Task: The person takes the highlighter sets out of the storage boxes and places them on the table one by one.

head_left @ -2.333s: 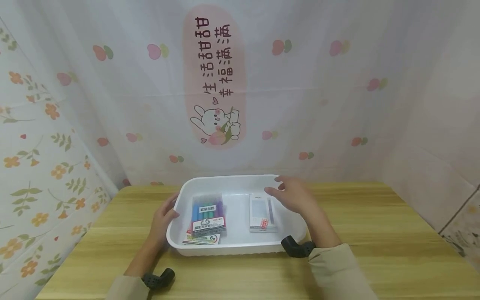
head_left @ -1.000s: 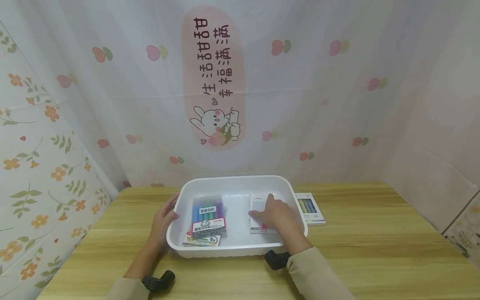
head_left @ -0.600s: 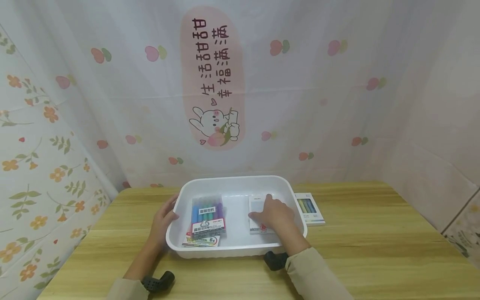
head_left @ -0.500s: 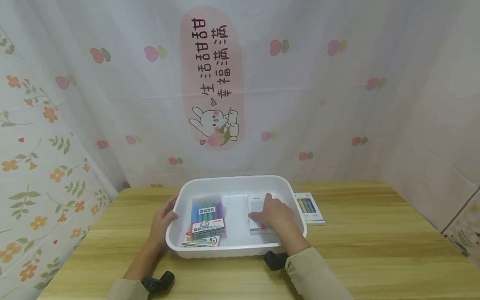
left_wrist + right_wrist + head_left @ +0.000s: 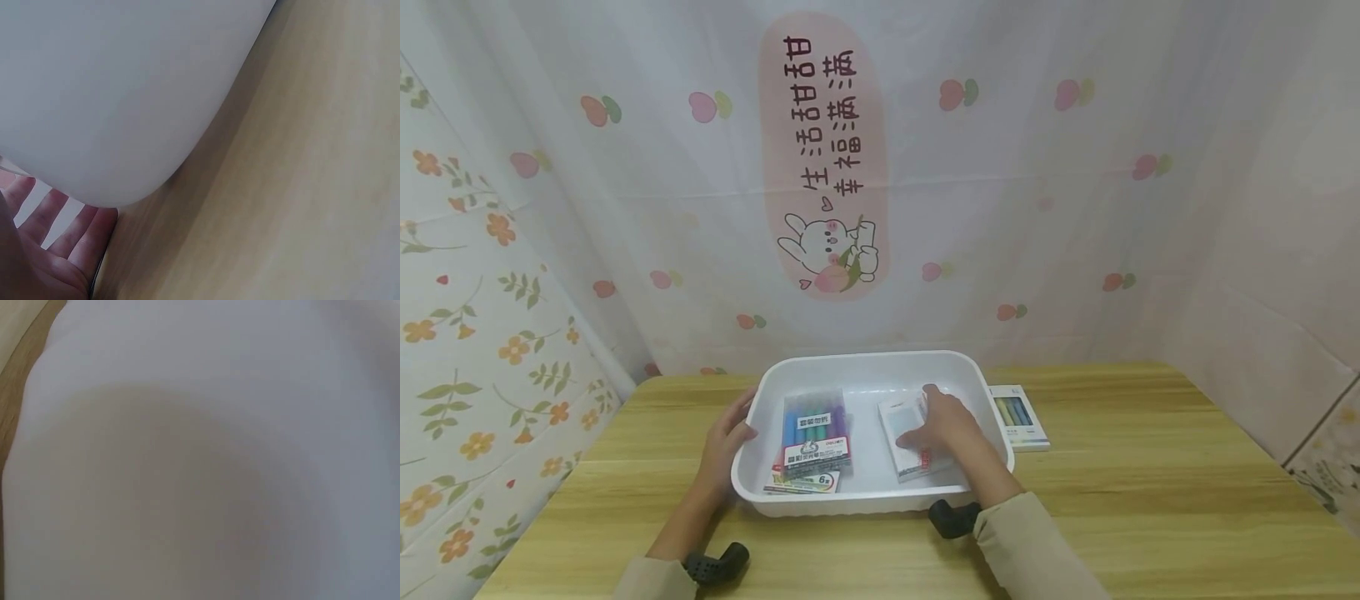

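Note:
My right hand (image 5: 946, 425) reaches into the white plastic tray (image 5: 865, 500) and pinches a thin white box (image 5: 898, 425) with a pale window panel and red print. The box sits slightly turned, its right part covered by the hand. At the tray's left end, my left hand (image 5: 724, 442) holds the rim, thumb over the edge and fingers along the outside; in the left wrist view the fingers (image 5: 94, 234) reach the tray's outer wall. Left in the tray, a clear pack of coloured pens (image 5: 815, 429) overlaps another packet (image 5: 805, 482). White tray wall (image 5: 206, 356) fills most of the right wrist view.
Outside the tray's right end, a white windowed box (image 5: 1020, 418) showing yellow and blue sticks lies on the wooden table (image 5: 1150, 483). Printed curtains (image 5: 1000, 217) hang behind the table and at both sides.
A windowed box was set down on the table right of the tray. My right hand came back into the tray, took hold of the white box and turned it slightly, shifting it left.

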`<state>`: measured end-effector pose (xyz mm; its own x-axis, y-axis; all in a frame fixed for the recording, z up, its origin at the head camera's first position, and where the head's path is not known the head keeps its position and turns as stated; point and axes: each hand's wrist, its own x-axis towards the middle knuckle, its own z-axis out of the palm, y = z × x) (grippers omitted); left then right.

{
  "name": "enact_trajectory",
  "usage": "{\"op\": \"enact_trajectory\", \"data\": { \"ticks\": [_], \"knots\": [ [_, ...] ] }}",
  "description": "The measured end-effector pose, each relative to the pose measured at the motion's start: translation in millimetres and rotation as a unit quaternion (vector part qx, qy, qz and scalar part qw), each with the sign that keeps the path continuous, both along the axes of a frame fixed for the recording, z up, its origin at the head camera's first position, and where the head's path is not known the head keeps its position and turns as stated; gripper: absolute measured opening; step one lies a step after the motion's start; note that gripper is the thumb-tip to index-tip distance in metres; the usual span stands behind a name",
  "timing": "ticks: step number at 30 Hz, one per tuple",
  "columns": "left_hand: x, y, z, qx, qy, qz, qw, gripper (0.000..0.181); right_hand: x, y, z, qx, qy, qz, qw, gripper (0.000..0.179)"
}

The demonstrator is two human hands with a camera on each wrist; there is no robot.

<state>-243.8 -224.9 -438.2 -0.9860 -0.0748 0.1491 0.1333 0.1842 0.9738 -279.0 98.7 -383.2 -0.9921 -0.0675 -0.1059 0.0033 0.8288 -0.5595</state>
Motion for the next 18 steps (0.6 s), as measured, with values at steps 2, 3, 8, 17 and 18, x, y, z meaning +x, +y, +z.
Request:
{"op": "enact_trajectory", "data": {
  "ticks": [2,3,8,17,18],
  "knots": [
    [-0.3,-0.4,-0.2,0.0,0.0,-0.001,1.0,0.061,0.5,-0.8,-0.3,-0.021,-0.014,0.007,0.9997,0.097],
    [-0.3,-0.8,-0.4,-0.001,0.001,-0.001,1.0,0.062,0.7,-1.1,-0.5,-0.03,-0.02,0.009,0.9993,0.099],
    [-0.8,-0.8,-0.6,-0.002,0.003,0.001,1.0,0.063,2.6,-2.1,-1.0,-0.051,-0.037,0.017,0.9979,0.11],
    [-0.9,-0.4,-1.2,-0.013,0.006,0.006,0.9999,0.062,1.6,1.7,-1.8,-0.08,-0.033,0.029,0.9958,0.106],
    [-1.2,-0.1,-1.3,-0.013,0.006,0.006,0.9999,0.062,1.1,3.5,-1.8,-0.085,-0.032,0.03,0.9954,0.105]
  ]
}}
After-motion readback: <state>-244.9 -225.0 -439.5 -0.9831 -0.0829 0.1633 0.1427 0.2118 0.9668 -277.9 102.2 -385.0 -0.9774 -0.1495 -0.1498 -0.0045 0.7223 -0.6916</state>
